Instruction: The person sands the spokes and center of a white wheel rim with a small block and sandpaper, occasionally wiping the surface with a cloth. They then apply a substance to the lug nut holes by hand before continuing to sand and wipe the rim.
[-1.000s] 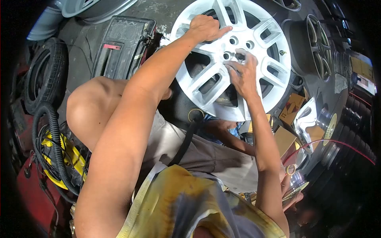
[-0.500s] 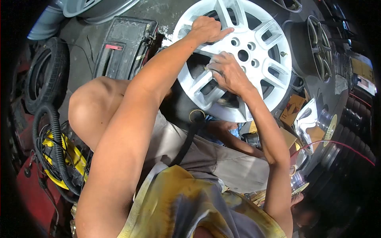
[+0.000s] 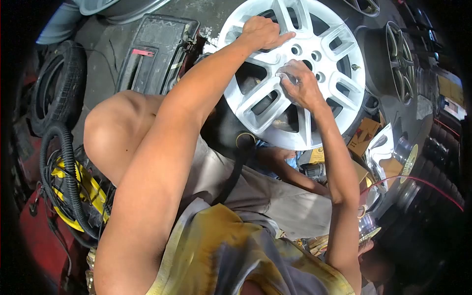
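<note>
A white-grey alloy wheel rim (image 3: 348, 93) with several paired spokes lies face up at the top centre. My left hand (image 3: 261, 33) grips a spoke at its upper left, fingers curled over into the opening and thumb stretched toward the hub. Near the hub, my right hand (image 3: 304, 84) is closed, its fingertips pressed on a lower-left spoke. A small pale piece seems to be pinched there, too small to name. Both hands touch the rim and are a short way apart.
A black toolbox (image 3: 156, 56) stands left of the rim, with a tyre (image 3: 59, 88) and a yellow machine with a black hose (image 3: 66, 142) farther left. Another rim (image 3: 393, 64) stands at right, near cardboard (image 3: 364, 135). A red cable (image 3: 427, 182) curves at lower right.
My right hand has moved right and slightly up, from the outer part of the spoke toward the hub. My left hand keeps its hold. The rim appears slightly farther right in view.
</note>
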The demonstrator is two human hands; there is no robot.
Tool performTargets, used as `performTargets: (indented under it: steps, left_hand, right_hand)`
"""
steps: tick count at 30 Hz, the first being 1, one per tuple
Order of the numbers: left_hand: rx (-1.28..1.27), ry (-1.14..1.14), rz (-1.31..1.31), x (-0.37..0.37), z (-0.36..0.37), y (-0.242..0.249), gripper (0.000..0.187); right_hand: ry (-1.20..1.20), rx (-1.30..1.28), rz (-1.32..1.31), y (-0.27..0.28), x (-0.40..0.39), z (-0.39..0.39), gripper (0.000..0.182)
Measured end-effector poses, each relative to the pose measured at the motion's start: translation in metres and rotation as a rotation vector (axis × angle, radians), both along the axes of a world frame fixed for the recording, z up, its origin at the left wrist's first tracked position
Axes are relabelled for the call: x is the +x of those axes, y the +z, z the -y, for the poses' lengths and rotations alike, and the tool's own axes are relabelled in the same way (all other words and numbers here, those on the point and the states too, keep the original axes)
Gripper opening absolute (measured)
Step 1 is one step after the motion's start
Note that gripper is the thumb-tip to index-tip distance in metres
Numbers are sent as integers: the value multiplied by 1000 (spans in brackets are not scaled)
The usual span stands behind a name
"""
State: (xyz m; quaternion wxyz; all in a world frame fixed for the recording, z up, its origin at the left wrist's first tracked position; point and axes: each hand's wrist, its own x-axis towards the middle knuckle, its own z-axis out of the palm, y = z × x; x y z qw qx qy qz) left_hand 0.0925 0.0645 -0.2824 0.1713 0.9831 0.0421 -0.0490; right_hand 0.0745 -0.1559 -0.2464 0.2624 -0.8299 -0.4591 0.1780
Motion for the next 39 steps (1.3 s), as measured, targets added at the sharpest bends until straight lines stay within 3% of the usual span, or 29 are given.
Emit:
performTargets:
  steps: [3, 5, 7, 9, 14, 21, 23, 25, 27, 28, 32, 34, 35, 37, 39]
  left_hand:
    - [0, -9, -59, 2, 0, 6, 86]
    - [7, -14, -59, 3, -2, 4, 86]
    - [0, -26, -57, 4, 1, 2, 87]
    - [-2, -17, -77, 5, 0, -1, 88]
    - [4, 16, -135, 7, 1, 3, 91]
    - [30, 4, -125, 4, 0, 10, 93]
    - [35, 8, -108, 7, -1, 11, 94]
    - [23, 14, -125, 5, 1, 8, 98]
    - [32, 8, -123, 8, -2, 9, 99]
    - [22, 11, -117, 8, -3, 7, 99]
    - [33, 20, -160, 7, -1, 12, 95]
    - [28, 25, -157, 10, -2, 12, 95]
    - [24, 31, -166, 8, -1, 10, 95]
    - [39, 14, -146, 11, -4, 7, 97]
    - [44, 5, -125, 10, -6, 1, 98]
  right_hand:
    - [-66, 141, 127, -6, -31, -6, 20]
    - [-9, 74, 128, 1, -40, -9, 21]
    - [-171, 169, 220, -7, -39, 2, 21]
    - [-406, 63, 100, -1, -39, 25, 19]
    - [-488, 30, 151, 4, -59, 36, 20]
    - [-502, 119, 210, -13, -46, -22, 22]
    - [-365, 155, 180, -7, -53, -8, 23]
    - [-399, 131, 202, -8, -52, -7, 23]
    - [-661, 186, 51, -17, -34, -23, 20]
    - [-679, 263, 74, -25, -29, -33, 24]
    - [-622, 138, 230, -12, -46, -38, 21]
    - [-339, 159, 193, -3, -50, -13, 24]
    - [-348, 155, 191, 1, -50, -3, 24]
    - [-383, 149, -66, 14, -40, 9, 25]
    - [-623, 164, 21, 11, -38, 24, 22]
